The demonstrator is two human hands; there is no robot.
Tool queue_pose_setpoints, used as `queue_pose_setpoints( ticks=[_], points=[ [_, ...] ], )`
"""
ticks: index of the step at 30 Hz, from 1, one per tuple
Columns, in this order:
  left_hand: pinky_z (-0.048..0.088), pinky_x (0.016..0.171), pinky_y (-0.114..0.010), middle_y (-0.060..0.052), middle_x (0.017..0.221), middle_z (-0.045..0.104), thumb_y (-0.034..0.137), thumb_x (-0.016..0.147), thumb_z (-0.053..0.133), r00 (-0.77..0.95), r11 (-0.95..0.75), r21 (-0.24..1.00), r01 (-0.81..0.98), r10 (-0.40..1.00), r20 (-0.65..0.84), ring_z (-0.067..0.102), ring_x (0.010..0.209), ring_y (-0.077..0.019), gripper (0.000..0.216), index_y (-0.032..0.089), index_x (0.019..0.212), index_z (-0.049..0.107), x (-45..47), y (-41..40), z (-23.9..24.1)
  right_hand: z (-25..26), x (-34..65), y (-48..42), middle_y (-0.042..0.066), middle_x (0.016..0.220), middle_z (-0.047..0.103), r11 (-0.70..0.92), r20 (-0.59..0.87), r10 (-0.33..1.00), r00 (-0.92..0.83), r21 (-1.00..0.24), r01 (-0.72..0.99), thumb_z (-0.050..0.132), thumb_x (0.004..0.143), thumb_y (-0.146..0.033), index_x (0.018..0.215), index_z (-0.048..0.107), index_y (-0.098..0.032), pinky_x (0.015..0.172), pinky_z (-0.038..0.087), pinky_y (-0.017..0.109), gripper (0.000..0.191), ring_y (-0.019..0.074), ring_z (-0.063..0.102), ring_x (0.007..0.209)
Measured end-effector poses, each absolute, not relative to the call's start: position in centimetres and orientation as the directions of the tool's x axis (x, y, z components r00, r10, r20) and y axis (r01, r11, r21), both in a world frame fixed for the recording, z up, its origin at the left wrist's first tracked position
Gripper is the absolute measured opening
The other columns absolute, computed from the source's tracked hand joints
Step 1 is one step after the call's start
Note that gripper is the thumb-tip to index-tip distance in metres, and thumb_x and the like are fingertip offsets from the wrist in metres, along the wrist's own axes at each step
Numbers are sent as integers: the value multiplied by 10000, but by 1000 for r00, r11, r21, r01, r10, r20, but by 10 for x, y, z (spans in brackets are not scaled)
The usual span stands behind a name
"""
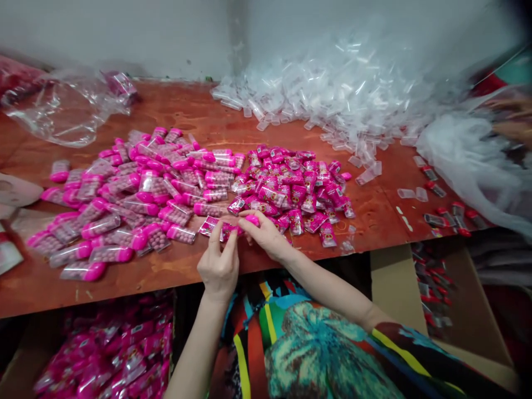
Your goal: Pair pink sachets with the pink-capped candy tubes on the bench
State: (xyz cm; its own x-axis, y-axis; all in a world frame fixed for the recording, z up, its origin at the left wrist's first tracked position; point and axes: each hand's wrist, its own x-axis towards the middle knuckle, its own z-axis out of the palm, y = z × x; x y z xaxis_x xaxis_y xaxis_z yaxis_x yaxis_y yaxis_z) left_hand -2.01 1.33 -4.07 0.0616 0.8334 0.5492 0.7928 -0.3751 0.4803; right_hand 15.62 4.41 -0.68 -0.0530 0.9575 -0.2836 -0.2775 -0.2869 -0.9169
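My left hand (219,265) and my right hand (266,235) meet at the near edge of the wooden table (266,136). Together they pinch a pink-capped candy tube (239,226), the right fingers at its pink cap, the left fingers at its other end with a small pink packet. A heap of pink-capped clear tubes (124,205) filled with candy lies to the left. A pile of small pink packets (295,188) lies just beyond my right hand.
A mound of empty clear tubes (332,94) fills the back right. A clear plastic bag (70,108) lies back left. A box of pink packed goods (108,349) sits under the table at left. Red-capped tubes (449,213) and a white bag (469,160) lie at right.
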Motion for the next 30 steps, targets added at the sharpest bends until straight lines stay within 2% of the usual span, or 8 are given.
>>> queue_pose_setpoints(
  ticks=[5,8,10,12,15,23,27,30],
  points=[
    [708,777,-401,-272,1543,887,386,1171,686,169,-389,541,746,896,412,917,900,-325,341,279,1264,996,-29,11,-35,-8,161,48,-78,802,672,-332,-306,943,-134,-900,-282,1066,791,-487,1177,777,-245,591,464,263,539,134,568,665],
    [715,790,-420,-287,1460,905,582,1108,794,10,-285,703,652,930,368,889,903,-326,390,256,1238,964,-17,7,-25,-10,161,48,-51,900,752,-309,-311,949,-48,-892,-331,1055,725,-446,1149,779,-241,715,576,276,546,154,673,779],
    [666,683,-389,-207,1166,918,741,1004,875,-204,-127,867,483,946,253,794,747,-276,550,237,1217,928,-8,4,-16,-8,160,48,-36,958,786,-268,-285,959,4,-908,-320,1073,704,-441,1136,785,-239,840,638,304,557,180,738,891],
    [519,533,-317,-25,753,739,812,935,922,-280,106,974,202,959,-46,589,554,-198,601,242,1125,905,-4,2,-7,-5,160,48,-19,995,808,-241,-248,969,-14,-928,-285,1095,708,-461,1110,798,-244,929,677,349,545,213,781,971],
    [376,501,-269,25,613,558,809,747,1062,-215,268,963,27,942,-256,477,563,-153,626,229,796,832,-10,6,0,-2,159,48,1,1036,839,-230,-218,973,-78,-941,-248,1115,736,-532,1098,807,-258,994,717,411,549,245,815,1006],
    [363,497,-213,40,602,583,672,346,1228,-310,384,879,-282,831,-462,449,570,-85,739,173,731,842,0,30,-9,4,156,55,-84,955,783,-316,-299,949,-103,-903,-292,1184,559,-296,1063,770,-339,1106,705,460,654,265,823,1021],
    [310,458,-215,28,647,653,549,267,1229,-266,435,830,-348,804,-532,411,512,-52,729,158,744,841,12,32,-5,4,155,50,-16,1054,813,-247,-248,969,-15,-952,-183,1065,707,-282,1069,764,-325,1147,690,488,473,317,825,1129],
    [270,450,-218,66,559,526,578,396,1203,-135,480,812,-331,828,-544,387,478,-57,656,183,643,740,10,31,3,1,157,47,-11,1101,829,-170,-170,985,2,-985,-32,947,863,-328,1107,779,-331,1113,693,488,296,303,817,1085]
  ],
)
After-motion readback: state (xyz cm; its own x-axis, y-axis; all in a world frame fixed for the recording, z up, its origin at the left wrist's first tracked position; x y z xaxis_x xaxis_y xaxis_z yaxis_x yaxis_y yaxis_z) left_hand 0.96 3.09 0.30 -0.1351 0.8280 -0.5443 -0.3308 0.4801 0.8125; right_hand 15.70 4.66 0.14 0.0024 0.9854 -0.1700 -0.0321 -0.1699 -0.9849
